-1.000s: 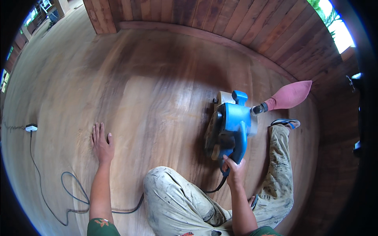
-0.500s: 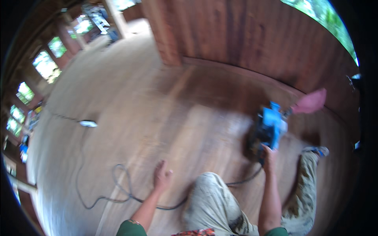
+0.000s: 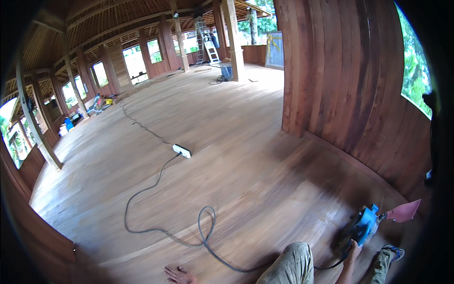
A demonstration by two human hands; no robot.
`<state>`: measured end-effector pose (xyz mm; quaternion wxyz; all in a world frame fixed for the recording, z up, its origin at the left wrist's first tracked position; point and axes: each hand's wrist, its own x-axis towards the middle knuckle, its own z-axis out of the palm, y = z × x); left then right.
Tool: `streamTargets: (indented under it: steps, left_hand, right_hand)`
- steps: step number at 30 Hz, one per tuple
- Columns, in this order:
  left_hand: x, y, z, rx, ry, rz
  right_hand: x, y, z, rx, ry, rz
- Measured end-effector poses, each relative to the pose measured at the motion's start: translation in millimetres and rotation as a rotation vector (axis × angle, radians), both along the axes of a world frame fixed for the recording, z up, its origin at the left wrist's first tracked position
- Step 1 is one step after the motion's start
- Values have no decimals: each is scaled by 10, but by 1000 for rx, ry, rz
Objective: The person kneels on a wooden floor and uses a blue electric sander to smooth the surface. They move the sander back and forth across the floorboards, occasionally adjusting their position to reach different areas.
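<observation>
A blue belt sander (image 3: 364, 226) with a pink dust bag (image 3: 404, 211) rests on the wooden floor at the lower right. My right hand (image 3: 353, 251) is closed round its rear handle. At the bottom edge, my left hand (image 3: 180, 274) is palm down at the floor, fingers spread and nothing held. The sander's dark cord (image 3: 222, 260) passes behind my bent knee (image 3: 295, 258) and makes a loop on the boards. From there it runs to a white power strip (image 3: 182, 151) farther off.
A plank wall (image 3: 350, 75) rises beyond the sander. Wooden posts (image 3: 233, 42) stand farther back, with a ladder (image 3: 211, 51) and a blue bin (image 3: 226, 71) near one. Several tools and boxes (image 3: 100, 103) lie along the far left side. My sandalled foot (image 3: 395, 252) is right of the sander.
My view has swung up and to the left, showing more of the room. My left hand has gone down toward the floor; my right hand stays on the sander.
</observation>
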<state>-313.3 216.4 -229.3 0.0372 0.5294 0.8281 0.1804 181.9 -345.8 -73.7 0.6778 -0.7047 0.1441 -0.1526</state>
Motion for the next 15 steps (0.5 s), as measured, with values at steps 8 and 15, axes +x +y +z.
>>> streamTargets:
  steps: [8, 15]
  left_hand:
    - [479, 214, -21, 67, -45, -35]
    - [500, 280, -120, 164, -53, -78]
  right_hand:
    - [-338, -128, -70, 24, 54, -43]
    - [-150, -295, -111, 56, 120, -97]
